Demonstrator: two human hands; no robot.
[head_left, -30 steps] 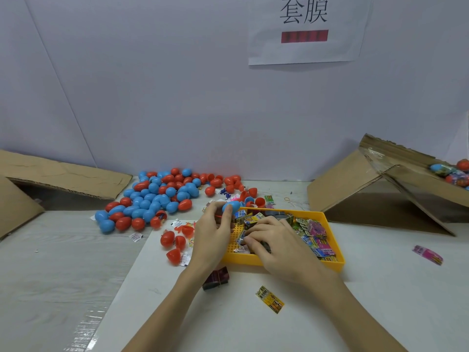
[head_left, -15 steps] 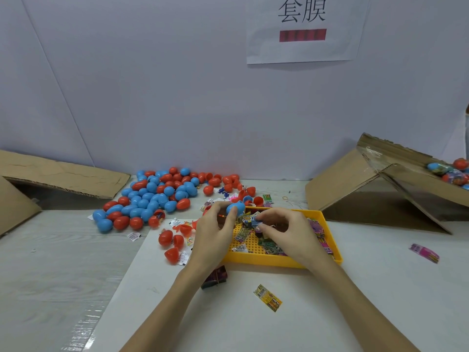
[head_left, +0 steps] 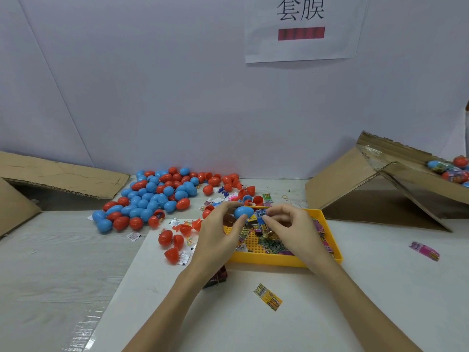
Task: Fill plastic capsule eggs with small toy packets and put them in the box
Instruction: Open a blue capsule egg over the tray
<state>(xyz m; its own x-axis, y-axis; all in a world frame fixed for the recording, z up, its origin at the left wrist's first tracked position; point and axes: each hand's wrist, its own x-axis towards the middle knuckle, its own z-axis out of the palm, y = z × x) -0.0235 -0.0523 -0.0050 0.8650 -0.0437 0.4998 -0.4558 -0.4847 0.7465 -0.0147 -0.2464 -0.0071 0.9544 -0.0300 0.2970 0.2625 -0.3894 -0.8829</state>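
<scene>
The left hand (head_left: 215,235) pinches a blue capsule egg (head_left: 243,212); the right hand's (head_left: 291,227) fingers (head_left: 270,215) pinch a toy packet (head_left: 261,214), which should enter folded small.

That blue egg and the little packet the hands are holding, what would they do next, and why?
Probably push the small packet into the blue egg. The left hand holds the egg over the yellow tray, and the right hand pinches the packet right beside it, seemingly at its opening. Whether it is open is unclear.

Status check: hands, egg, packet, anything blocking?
Left hand holds blue egg over yellow tray. Right hand pinches small packet at the egg. Nothing blocking.
</scene>
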